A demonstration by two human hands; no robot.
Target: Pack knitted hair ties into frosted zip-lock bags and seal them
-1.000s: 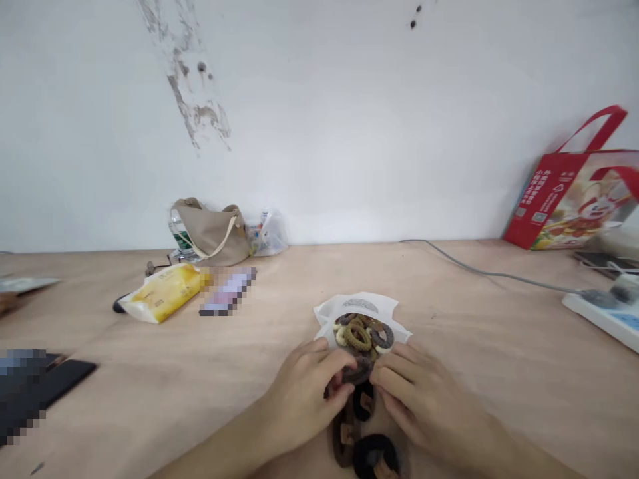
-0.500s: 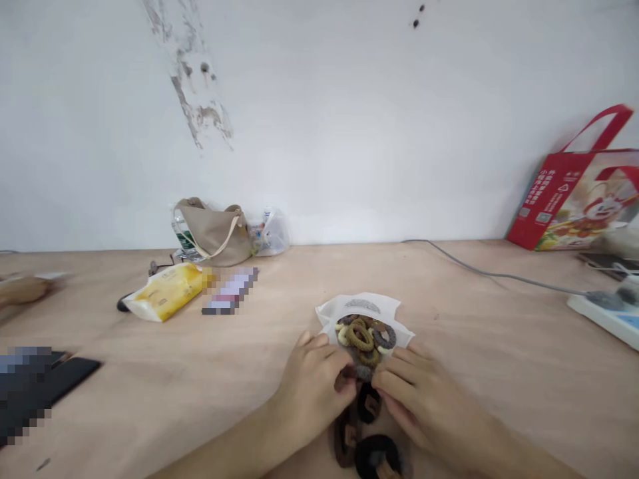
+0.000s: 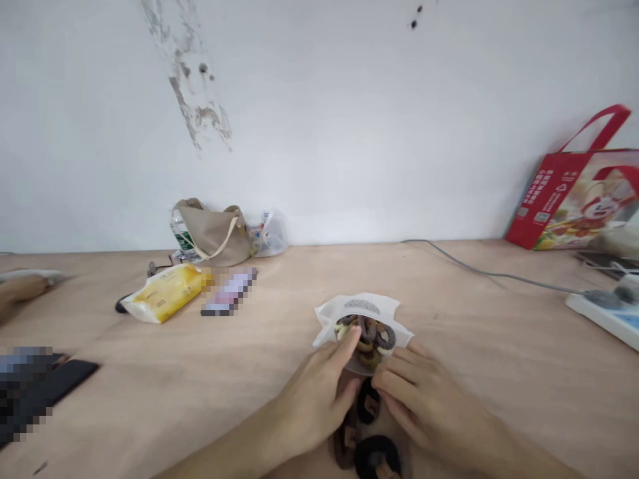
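1. Well, from where I'm stood (12 o'clock = wall side), the white pouch [image 3: 389, 309] lies on the table [image 3: 284, 293] in front of the person, mouth open twd 6.
2. Progress, as far as I can judge: a good handful of bands is in the pouch, incl. a grey band [image 3: 385, 338], an olive band [image 3: 370, 360] and a brownish band [image 3: 368, 329] near the mouth. Exact no. hidden by overlap.
3. Outside, approx. 6 o'clock of the pouch: a small black band [image 3: 368, 401] close to the mouth, w/ a larger black band [image 3: 378, 456] further down. A dark brown band [image 3: 344, 439] sits nr 7. So 3 visible out, the rest in; pouch not closed.
4. L hand [image 3: 317, 392] comes in from 7: index straight, pointing to approx. 1, its tip at the brownish band; thumb apart, bent below. No band gripped that I can see; contact w/ the tip unclear.
5. R hand [image 3: 424, 392] is at 4, palm down, fingers curled twd 10, right by the pouch's edge and the small black band. Can't tell if it's pinching either.
6. Around: yellow pack [image 3: 172, 293] and beige handbag [image 3: 219, 233] at 10, red carrier [image 3: 554, 193] at 2, power strip [image 3: 604, 319] at 3. Another person's hand [image 3: 24, 289] is far off at 9.
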